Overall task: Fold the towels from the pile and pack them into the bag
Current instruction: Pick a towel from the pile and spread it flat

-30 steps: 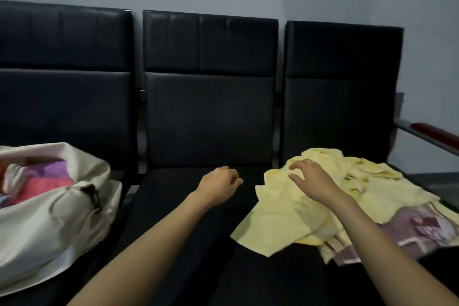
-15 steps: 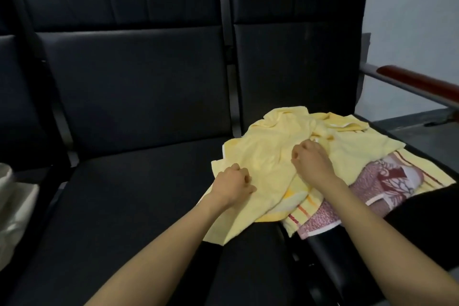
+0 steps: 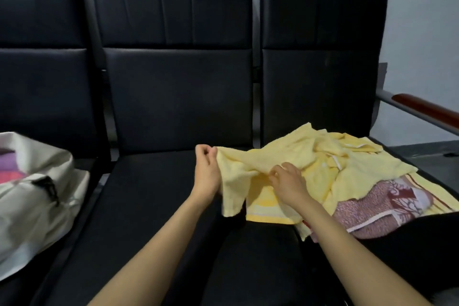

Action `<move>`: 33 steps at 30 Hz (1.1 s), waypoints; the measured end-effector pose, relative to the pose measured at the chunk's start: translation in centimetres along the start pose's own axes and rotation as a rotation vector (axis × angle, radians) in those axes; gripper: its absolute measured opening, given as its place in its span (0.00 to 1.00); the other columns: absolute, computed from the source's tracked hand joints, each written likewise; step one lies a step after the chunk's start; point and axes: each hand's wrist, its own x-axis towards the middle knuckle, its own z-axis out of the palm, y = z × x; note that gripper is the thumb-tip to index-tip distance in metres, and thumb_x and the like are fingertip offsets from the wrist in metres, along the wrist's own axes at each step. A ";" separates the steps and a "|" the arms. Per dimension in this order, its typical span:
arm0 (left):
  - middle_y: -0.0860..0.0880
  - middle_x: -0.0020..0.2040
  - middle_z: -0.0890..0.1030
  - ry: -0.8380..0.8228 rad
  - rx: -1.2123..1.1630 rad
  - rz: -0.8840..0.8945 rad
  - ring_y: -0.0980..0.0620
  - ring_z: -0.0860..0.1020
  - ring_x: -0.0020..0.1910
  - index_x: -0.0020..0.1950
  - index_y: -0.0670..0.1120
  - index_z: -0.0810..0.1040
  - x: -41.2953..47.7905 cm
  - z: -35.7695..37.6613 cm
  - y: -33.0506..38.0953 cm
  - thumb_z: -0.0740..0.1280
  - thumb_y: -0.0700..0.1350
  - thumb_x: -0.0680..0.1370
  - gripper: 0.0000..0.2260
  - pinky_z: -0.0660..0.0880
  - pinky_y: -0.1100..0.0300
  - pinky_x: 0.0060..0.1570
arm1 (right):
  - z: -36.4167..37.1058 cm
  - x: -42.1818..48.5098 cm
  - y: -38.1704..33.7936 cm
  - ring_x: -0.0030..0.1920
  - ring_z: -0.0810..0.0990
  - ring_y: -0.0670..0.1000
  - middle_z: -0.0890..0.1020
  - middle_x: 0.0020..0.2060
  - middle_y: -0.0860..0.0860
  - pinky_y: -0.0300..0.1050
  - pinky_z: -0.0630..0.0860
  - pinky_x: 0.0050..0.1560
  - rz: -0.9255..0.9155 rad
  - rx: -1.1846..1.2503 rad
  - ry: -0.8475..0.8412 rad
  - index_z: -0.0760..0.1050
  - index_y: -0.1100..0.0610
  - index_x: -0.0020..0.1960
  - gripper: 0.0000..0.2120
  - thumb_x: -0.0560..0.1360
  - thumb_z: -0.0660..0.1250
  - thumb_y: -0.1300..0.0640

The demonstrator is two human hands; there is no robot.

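A pale yellow towel (image 3: 238, 166) hangs lifted off the pile on the right seat. My left hand (image 3: 207, 169) pinches its left corner above the middle seat. My right hand (image 3: 285, 179) pinches the same towel's edge a little to the right. Under and behind it lies the pile (image 3: 347, 164): more yellow towels, a yellow striped one (image 3: 268, 208) and a pink patterned one (image 3: 377, 206). A cream bag (image 3: 37, 194) sits open on the left seat, with pink and purple cloth inside.
Three black padded seats stand in a row against a pale wall; the middle seat (image 3: 149, 206) lies between bag and pile. A metal armrest with a red-brown pad (image 3: 422, 109) juts out at the right. Something dark lies at the front right.
Both hands went from resting on the pile to pinching the top yellow towel and raising it toward the left. The view swung back left, so the bag shows again.
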 end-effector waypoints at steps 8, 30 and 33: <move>0.52 0.40 0.73 0.181 0.053 0.012 0.57 0.71 0.38 0.47 0.47 0.71 -2.2 -11.7 -1.0 0.59 0.50 0.82 0.08 0.69 0.62 0.39 | 5.2 -2.3 -10.7 0.70 0.65 0.56 0.65 0.71 0.54 0.49 0.65 0.69 -0.085 0.190 -0.268 0.61 0.53 0.74 0.25 0.78 0.62 0.53; 0.45 0.65 0.69 -0.288 0.931 -0.334 0.47 0.73 0.61 0.73 0.45 0.63 -2.0 -16.0 -7.1 0.75 0.57 0.69 0.38 0.72 0.56 0.57 | 3.6 -2.9 -12.0 0.35 0.71 0.48 0.73 0.37 0.52 0.38 0.66 0.33 -0.043 -0.122 -0.646 0.69 0.56 0.42 0.06 0.75 0.65 0.58; 0.44 0.65 0.68 -0.214 0.867 -0.336 0.45 0.74 0.59 0.72 0.47 0.64 -2.0 -16.3 -7.0 0.74 0.54 0.71 0.34 0.73 0.54 0.56 | 1.8 -3.1 -12.0 0.29 0.77 0.47 0.76 0.34 0.55 0.36 0.69 0.26 0.020 -0.095 -0.906 0.70 0.60 0.43 0.02 0.74 0.63 0.63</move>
